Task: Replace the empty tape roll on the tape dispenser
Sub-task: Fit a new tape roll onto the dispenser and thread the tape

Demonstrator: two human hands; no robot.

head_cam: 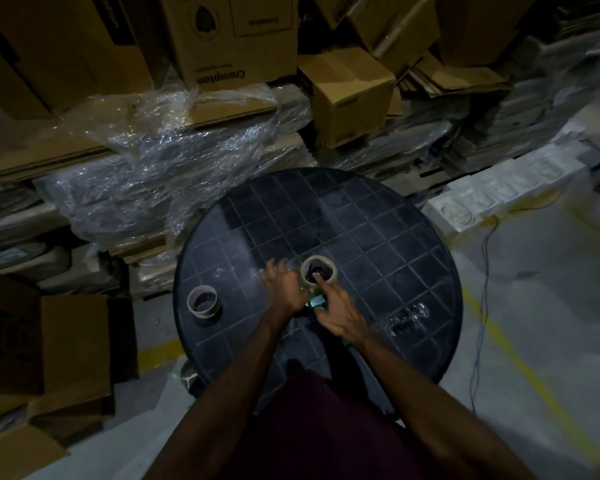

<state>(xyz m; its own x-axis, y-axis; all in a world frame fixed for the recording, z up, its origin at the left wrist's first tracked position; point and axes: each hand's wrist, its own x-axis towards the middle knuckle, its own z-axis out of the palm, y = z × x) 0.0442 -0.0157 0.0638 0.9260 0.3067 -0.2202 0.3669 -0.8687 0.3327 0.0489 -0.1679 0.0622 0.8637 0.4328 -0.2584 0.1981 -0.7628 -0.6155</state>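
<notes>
Cardboard empty core [204, 301] left; both hands [284, 286] [340, 311] on tape roll [318, 273].

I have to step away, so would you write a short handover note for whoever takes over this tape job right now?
Left hand: fingers spread beside the tape roll, steadying it; a grip cannot be confirmed.
Right hand: index finger pressed into the roll's centre, over the green dispenser.
Things: roll and dispenser mid-table; empty core stands apart, to the left.
Done: old core appears to be off.
Left: confirm the roll is seated, then thread the tape; seating is hidden by the hands.
</notes>
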